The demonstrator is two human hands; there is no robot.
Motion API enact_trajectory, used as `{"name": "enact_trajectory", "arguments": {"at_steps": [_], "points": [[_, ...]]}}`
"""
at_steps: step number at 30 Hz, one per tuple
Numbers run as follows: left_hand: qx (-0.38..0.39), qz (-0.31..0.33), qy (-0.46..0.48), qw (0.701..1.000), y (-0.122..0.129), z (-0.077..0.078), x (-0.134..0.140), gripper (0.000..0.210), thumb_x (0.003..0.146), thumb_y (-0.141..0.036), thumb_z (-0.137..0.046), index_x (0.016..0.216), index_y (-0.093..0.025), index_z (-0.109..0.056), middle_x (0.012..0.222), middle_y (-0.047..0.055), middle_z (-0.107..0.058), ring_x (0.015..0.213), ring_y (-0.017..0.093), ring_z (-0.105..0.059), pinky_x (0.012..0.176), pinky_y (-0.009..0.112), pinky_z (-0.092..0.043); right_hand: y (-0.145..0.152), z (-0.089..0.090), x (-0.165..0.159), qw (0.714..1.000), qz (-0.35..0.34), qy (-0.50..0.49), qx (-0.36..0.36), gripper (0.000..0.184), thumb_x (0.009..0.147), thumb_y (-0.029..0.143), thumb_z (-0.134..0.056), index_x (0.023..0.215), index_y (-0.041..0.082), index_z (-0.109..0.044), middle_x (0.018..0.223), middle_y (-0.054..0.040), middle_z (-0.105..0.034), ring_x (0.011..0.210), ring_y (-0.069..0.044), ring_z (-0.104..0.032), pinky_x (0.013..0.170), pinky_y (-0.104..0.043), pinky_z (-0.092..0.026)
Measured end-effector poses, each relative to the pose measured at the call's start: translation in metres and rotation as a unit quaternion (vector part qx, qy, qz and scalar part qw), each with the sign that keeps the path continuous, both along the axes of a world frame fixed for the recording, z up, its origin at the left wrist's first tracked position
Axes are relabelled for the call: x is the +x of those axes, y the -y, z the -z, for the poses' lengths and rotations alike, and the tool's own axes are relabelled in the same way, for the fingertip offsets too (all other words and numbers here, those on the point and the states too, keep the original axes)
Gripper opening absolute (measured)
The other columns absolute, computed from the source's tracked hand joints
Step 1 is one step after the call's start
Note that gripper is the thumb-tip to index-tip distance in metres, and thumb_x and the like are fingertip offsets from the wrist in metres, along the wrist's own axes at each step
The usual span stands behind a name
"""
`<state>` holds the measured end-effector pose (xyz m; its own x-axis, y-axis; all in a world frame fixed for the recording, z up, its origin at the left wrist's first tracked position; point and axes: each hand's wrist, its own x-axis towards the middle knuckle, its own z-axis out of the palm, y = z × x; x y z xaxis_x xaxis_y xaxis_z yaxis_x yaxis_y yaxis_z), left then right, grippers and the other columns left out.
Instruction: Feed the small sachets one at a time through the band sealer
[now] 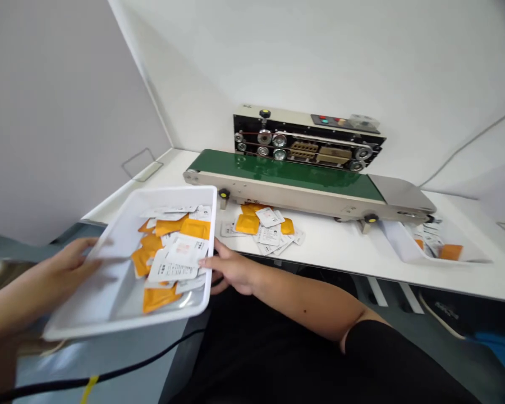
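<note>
1. Hands: left hand [69,272] and right hand [235,269] well apart, both clamped on one white tray [96,297], one at each end. Left hand slightly blurred; its thumb lies over the rim. Right thumb hooks over the near right wall, its tip by the packets; some fingers below the rim.
2. White tray: between the hands, in front of the body, tilted. Looks carried; cannot tell whether its far edge touches the table [340,241].
3. Contents: orange packets [196,228] and white packets [179,259], mixed and overlapping, bunched nearer the right hand. Bare tray floor shows nearer the left hand. Cannot tell if orange and white are two faces of one kind.
4. Just beyond the right hand: loose pile [269,233] of the same sort on the table, partly under the machine's near edge.
5. Farther out past both hands: machine with green belt [278,171] and exposed rollers [279,140]. Cannot tell if it is running.
6. Well off to the right of the right hand: second tray [398,245], partly under the belt's end plate [399,193], with more packets [451,252] inside.
7. Progress, judged from layout: packets sit in both trays, so that much is done. Loose pile is in neither; white tray is not set down and released. Which packets have gone through the machine: cannot tell. Share done: unclear.
</note>
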<state>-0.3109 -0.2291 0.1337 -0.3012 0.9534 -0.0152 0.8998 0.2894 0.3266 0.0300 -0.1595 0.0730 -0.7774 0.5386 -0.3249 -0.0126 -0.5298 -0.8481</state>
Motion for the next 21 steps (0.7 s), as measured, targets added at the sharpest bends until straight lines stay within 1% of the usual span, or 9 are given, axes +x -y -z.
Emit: {"name": "enact_trajectory", "arguments": {"at_steps": [1, 3, 5, 6, 10, 12, 14, 17, 21], "points": [[-0.027, -0.063, 0.061, 0.996, -0.002, -0.009, 0.001, 0.064, 0.071, -0.062, -0.058, 0.126, -0.028, -0.061, 0.084, -0.001, -0.077, 0.074, 0.031, -0.074, 0.058, 0.038, -0.061, -0.005, -0.001, -0.010, 1.000, -0.007, -0.004, 0.006, 0.093, 0.071, 0.064, -0.078, 0.149, 0.042, -0.032, 0.113, -0.0020, -0.065, 0.079, -0.019, -0.065, 0.065, -0.037, -0.058], [-0.068, -0.134, 0.162, 0.975, -0.008, -0.020, -0.004, 0.068, 0.070, -0.061, -0.062, 0.126, -0.023, -0.058, 0.078, 0.000, -0.076, 0.065, 0.029, -0.073, 0.051, 0.035, -0.058, -0.011, -0.001, -0.022, 1.000, -0.004, -0.007, 0.027, 0.097, 0.076, 0.067, -0.073, 0.154, 0.042, -0.023, 0.127, -0.0052, -0.059, 0.084, -0.018, -0.066, 0.067, -0.036, -0.059], [-0.080, -0.172, 0.191, 0.963, -0.014, -0.023, -0.015, 0.072, 0.065, -0.058, -0.069, 0.126, -0.023, -0.057, 0.072, -0.001, -0.074, 0.059, 0.026, -0.070, 0.046, 0.030, -0.053, -0.010, 0.003, -0.023, 0.998, 0.010, 0.005, 0.059, 0.096, 0.079, 0.064, -0.072, 0.157, 0.041, -0.020, 0.140, -0.0076, -0.049, 0.094, -0.019, -0.066, 0.070, -0.034, -0.059], [-0.077, -0.183, 0.191, 0.961, -0.017, -0.023, -0.022, 0.073, 0.063, -0.056, -0.072, 0.127, -0.023, -0.057, 0.070, -0.002, -0.074, 0.058, 0.025, -0.070, 0.045, 0.028, -0.052, -0.008, 0.006, -0.020, 0.997, 0.013, 0.018, 0.079, 0.093, 0.081, 0.061, -0.073, 0.156, 0.040, -0.023, 0.143, -0.0079, -0.046, 0.098, -0.019, -0.066, 0.073, -0.033, -0.059], [-0.078, -0.198, 0.204, 0.955, -0.027, -0.021, -0.046, 0.078, 0.059, -0.053, -0.075, 0.130, -0.026, -0.057, 0.070, -0.004, -0.073, 0.060, 0.021, -0.068, 0.049, 0.024, -0.049, 0.006, 0.026, 0.011, 0.985, 0.008, 0.065, 0.159, 0.069, 0.083, 0.045, -0.075, 0.146, 0.034, -0.047, 0.137, -0.0062, -0.052, 0.099, -0.016, -0.064, 0.080, -0.032, -0.057], [-0.092, -0.198, 0.195, 0.956, -0.031, -0.022, -0.053, 0.076, 0.060, -0.053, -0.075, 0.129, -0.026, -0.059, 0.069, -0.005, -0.072, 0.059, 0.020, -0.066, 0.051, 0.023, -0.047, 0.010, 0.037, 0.029, 0.979, 0.013, 0.071, 0.192, 0.060, 0.084, 0.039, -0.074, 0.141, 0.032, -0.053, 0.131, -0.0057, -0.056, 0.094, -0.014, -0.064, 0.082, -0.032, -0.055], [-0.103, -0.199, 0.170, 0.960, -0.035, -0.022, -0.058, 0.075, 0.061, -0.055, -0.076, 0.128, -0.025, -0.060, 0.067, -0.005, -0.071, 0.058, 0.018, -0.065, 0.052, 0.022, -0.046, 0.013, 0.044, 0.046, 0.973, 0.020, 0.075, 0.218, 0.055, 0.086, 0.036, -0.072, 0.138, 0.030, -0.056, 0.126, -0.0056, -0.059, 0.094, -0.014, -0.063, 0.084, -0.033, -0.054], [-0.104, -0.203, 0.150, 0.962, -0.046, -0.019, -0.065, 0.075, 0.066, -0.056, -0.076, 0.130, -0.022, -0.059, 0.069, -0.005, -0.072, 0.059, 0.017, -0.065, 0.056, 0.023, -0.047, 0.015, 0.048, 0.065, 0.966, 0.024, 0.083, 0.242, 0.051, 0.087, 0.034, -0.070, 0.137, 0.029, -0.058, 0.123, -0.0057, -0.060, 0.098, -0.016, -0.064, 0.089, -0.035, -0.053], [-0.102, -0.166, 0.147, 0.970, -0.079, -0.012, -0.078, 0.069, 0.081, -0.050, -0.072, 0.135, -0.012, -0.053, 0.072, -0.003, -0.073, 0.061, 0.016, -0.065, 0.063, 0.026, -0.051, 0.019, 0.044, 0.081, 0.961, 0.015, 0.088, 0.260, 0.048, 0.088, 0.030, -0.068, 0.136, 0.028, -0.058, 0.119, -0.0056, -0.063, 0.101, -0.017, -0.065, 0.096, -0.039, -0.052]]}}
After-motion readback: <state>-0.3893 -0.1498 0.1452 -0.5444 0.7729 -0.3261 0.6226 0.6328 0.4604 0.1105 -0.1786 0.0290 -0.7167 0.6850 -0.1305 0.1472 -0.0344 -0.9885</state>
